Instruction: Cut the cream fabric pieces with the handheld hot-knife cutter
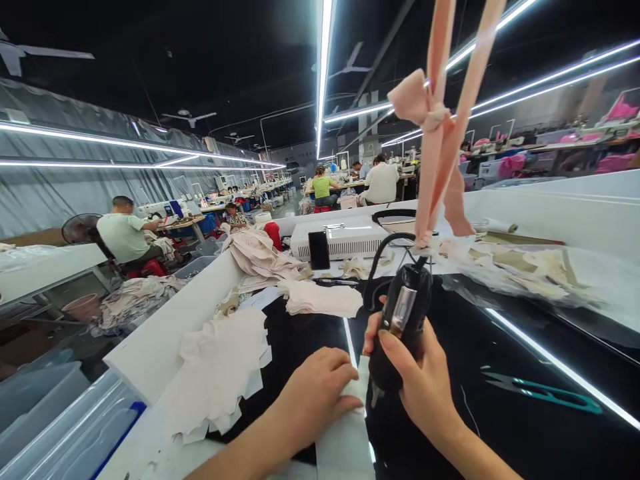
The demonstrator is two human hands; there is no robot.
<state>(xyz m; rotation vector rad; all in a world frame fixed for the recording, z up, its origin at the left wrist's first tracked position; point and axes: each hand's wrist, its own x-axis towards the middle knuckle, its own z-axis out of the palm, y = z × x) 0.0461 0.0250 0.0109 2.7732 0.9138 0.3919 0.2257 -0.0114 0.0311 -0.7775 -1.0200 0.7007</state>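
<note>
My right hand (425,380) is wrapped around a black corded hand tool (400,333) with a shiny metal part on its side. A narrow tip points down from the tool beside a pale flat strip (345,447). Fingers bent, my left hand (320,393) presses and grips the strip at its edge. Above the tool, a knotted pink fabric band (433,167) hangs down to its corded end. Left of my left hand lies a spread of white fabric pieces (215,373); a smaller fabric stack (323,298) is farther back.
Teal thread snips (550,393) lie on the glossy black tabletop (430,440) at right. Behind are a phone (319,250), a white vented box (345,237) and plastic-wrapped scraps (535,270). Several people sit at sewing machines beyond. White side panels (175,320) edge the table.
</note>
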